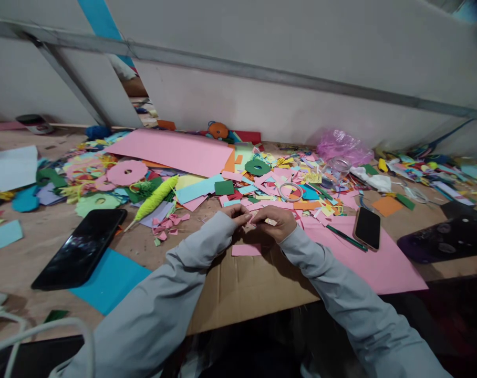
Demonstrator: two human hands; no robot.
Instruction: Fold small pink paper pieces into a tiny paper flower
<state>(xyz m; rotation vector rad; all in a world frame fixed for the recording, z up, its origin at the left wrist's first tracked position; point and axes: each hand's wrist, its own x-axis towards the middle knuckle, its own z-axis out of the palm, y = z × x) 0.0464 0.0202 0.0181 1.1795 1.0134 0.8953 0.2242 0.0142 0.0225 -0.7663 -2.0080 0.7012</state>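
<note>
At left, a spindle-shaped, fluorescent-yellow bundle of fibrous yarn (156,200) lies among coloured paper scraps (169,224). The left hand (235,212) has fingers (243,218) pinched closed, contents indiscernible; just below, a flat pink paper rectangle (246,250) rests on creased brown cardboard (254,294), presumably for ready reach. The right hand (277,221), likewise pinched, faces the left closely, apparently for fine control.

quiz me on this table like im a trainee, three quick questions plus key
1. True or false: the smaller phone is nearer the right hand than the left hand.

2. The larger phone overlaps which sheet?
A. orange paper
B. blue paper
C. yellow paper

3. Fill in: the pink rectangle between the grey sleeves rests on brown ____.

Key: 1. True; 2. B; 3. cardboard
</note>
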